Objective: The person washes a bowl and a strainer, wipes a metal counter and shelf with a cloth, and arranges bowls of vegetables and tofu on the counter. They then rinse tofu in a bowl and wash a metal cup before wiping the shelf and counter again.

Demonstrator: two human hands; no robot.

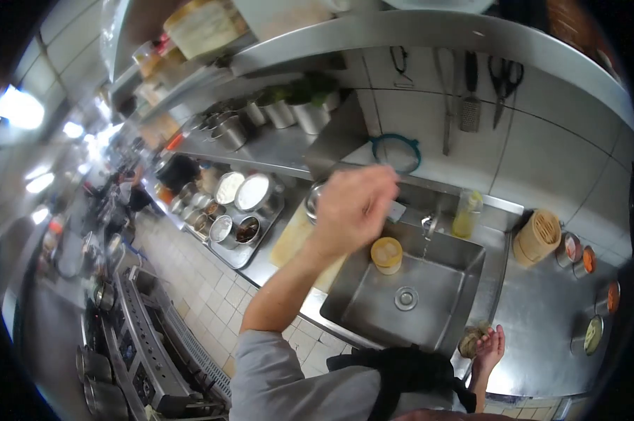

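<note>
Commercial kitchen, head view: a stainless-steel surface [542, 330] with an inset sink [373, 309] below a tiled wall hung with scissors [505, 78] and a grater [470, 112]. The left hand [352, 207] is raised above the sink's left edge, fingers loosely curled and apparently holding nothing; motion blur leaves this uncertain. The right hand [488, 349] rests at the sink's near right corner, palm up, fingers cupped around a small round container [471, 342] whose contents cannot be made out. Judged by appearance, the container is light, rigid and possibly wet, hence slippery; a grip around its side wall from below would suit it. A yellow round tub [386, 254] sits in the sink under the faucet [428, 224]; a bamboo steamer [538, 237] lies on its side, well apart.
</note>
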